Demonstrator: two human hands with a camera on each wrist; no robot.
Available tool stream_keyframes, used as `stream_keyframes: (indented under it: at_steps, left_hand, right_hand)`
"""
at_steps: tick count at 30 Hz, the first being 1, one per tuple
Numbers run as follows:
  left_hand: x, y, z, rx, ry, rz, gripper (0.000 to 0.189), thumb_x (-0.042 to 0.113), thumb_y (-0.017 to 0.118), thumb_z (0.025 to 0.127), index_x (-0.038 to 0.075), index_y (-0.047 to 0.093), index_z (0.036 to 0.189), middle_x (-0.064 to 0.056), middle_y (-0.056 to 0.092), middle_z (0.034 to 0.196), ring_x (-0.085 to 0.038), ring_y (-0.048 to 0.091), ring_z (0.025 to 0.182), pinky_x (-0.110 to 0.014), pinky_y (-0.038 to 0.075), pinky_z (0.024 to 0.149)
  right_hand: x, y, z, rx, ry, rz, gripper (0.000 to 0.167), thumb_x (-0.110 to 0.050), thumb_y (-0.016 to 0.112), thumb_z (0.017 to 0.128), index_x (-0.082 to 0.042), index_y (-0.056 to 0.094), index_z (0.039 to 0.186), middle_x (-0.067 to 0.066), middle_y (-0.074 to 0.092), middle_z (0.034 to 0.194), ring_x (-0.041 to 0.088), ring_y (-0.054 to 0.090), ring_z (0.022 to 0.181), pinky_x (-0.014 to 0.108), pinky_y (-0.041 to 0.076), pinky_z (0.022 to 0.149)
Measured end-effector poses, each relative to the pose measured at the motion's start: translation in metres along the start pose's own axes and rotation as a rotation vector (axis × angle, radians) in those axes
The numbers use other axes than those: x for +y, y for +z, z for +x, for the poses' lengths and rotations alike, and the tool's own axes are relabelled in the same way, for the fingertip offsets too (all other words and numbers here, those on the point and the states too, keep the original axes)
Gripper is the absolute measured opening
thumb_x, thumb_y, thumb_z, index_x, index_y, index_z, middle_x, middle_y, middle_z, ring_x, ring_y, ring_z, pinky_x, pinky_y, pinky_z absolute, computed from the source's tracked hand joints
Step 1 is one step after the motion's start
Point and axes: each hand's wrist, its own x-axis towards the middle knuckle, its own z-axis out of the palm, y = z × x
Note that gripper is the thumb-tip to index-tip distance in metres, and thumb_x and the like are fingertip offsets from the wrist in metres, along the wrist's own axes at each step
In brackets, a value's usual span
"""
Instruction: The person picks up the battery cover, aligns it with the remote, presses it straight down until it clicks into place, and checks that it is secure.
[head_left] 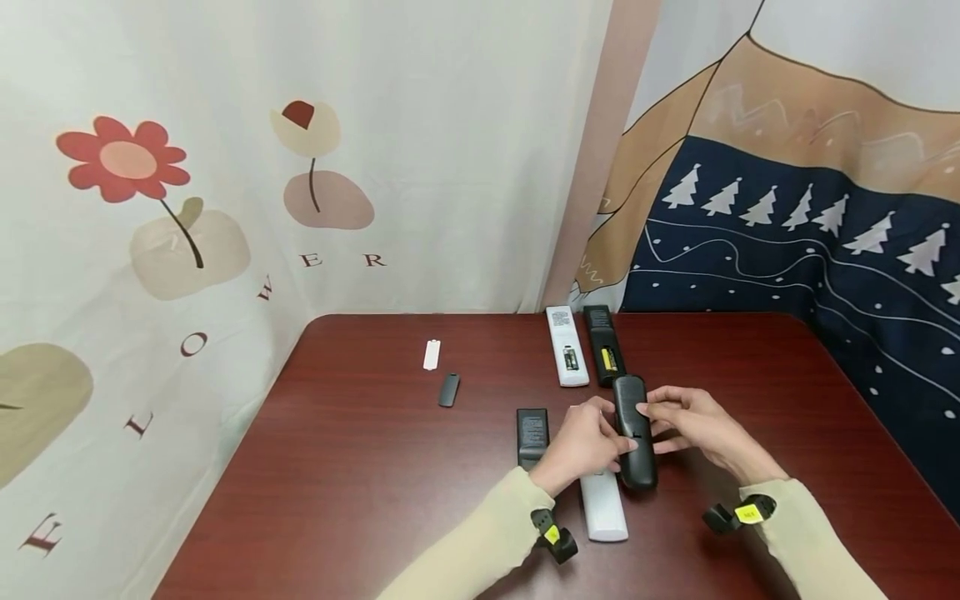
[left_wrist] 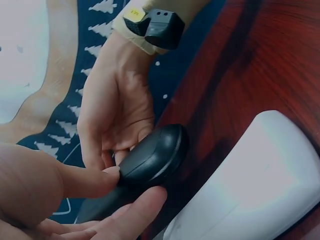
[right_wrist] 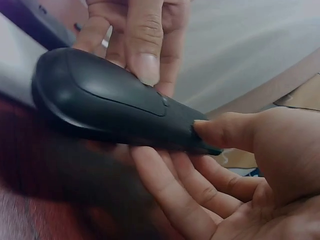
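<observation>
A black remote control (head_left: 637,468) is held off the table, back side up, between both hands. My left hand (head_left: 581,442) grips its left edge, with the thumb on the back by the notch of the battery cover (right_wrist: 112,82). On the other side, my right hand (head_left: 697,425) holds the remote with its thumb on the back and its fingers curled underneath, as the right wrist view shows. A white remote (head_left: 605,512) lies below the left hand, partly hidden by it. Just left of that is another black remote (head_left: 532,429), its lower part behind the wrist.
At the back of the table (head_left: 360,467) lie a white remote (head_left: 561,329) and a black remote (head_left: 599,321), both with bare battery compartments holding batteries. A small white cover (head_left: 431,355) and a dark cover (head_left: 448,390) lie further left. Printed curtains (head_left: 450,167) hang behind.
</observation>
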Motion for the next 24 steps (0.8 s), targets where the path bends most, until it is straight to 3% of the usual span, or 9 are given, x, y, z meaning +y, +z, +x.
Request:
stream_keyframes:
  at_steps: [5,8,12,18,24]
  left_hand:
    - [0.005,0.012,-0.002,-0.010,-0.015,0.088,0.057,0.007,0.081,0.087,-0.001,0.053,0.137,-0.002,0.070,0.069,-0.015,0.071,0.055,-0.022,0.056,0.052]
    - [0.005,0.020,-0.002,-0.014,-0.008,0.119,0.051,0.005,0.081,0.086,-0.002,0.056,0.130,-0.004,0.068,0.066,-0.014,0.070,0.053,-0.020,0.055,0.049]
    - [0.005,0.029,-0.003,-0.012,0.002,0.162,0.043,0.006,0.082,0.084,-0.002,0.057,0.119,-0.006,0.065,0.073,-0.010,0.066,0.048,-0.018,0.053,0.045]
    - [0.004,0.039,-0.005,-0.031,-0.009,0.240,0.044,0.011,0.083,0.085,-0.001,0.058,0.118,-0.007,0.061,0.083,-0.008,0.061,0.046,-0.017,0.050,0.044]
    - [0.001,0.045,-0.004,-0.020,0.078,0.420,0.029,0.017,0.084,0.083,0.006,0.068,0.105,0.000,0.059,0.083,-0.006,0.054,0.053,-0.016,0.045,0.044]
  right_hand:
    - [0.008,-0.005,-0.004,-0.017,0.032,-0.023,0.050,-0.025,0.066,0.100,0.007,0.051,0.136,0.017,0.066,0.108,0.023,0.069,0.090,0.044,0.065,0.076]
    - [0.012,-0.008,-0.007,-0.019,0.056,-0.040,0.049,-0.024,0.065,0.101,0.007,0.051,0.136,0.015,0.065,0.106,0.023,0.066,0.088,0.044,0.065,0.075]
    - [0.017,-0.010,-0.012,-0.024,0.070,-0.051,0.047,-0.023,0.064,0.101,0.009,0.052,0.134,0.013,0.064,0.101,0.022,0.065,0.087,0.043,0.065,0.073]
    - [0.024,-0.009,-0.017,-0.029,0.071,-0.059,0.042,-0.020,0.065,0.100,0.011,0.055,0.128,0.013,0.064,0.099,0.021,0.065,0.086,0.042,0.065,0.071]
    - [0.023,-0.005,-0.021,0.013,0.096,-0.100,0.041,-0.016,0.065,0.099,0.013,0.055,0.127,0.015,0.066,0.101,0.021,0.067,0.084,0.040,0.065,0.070]
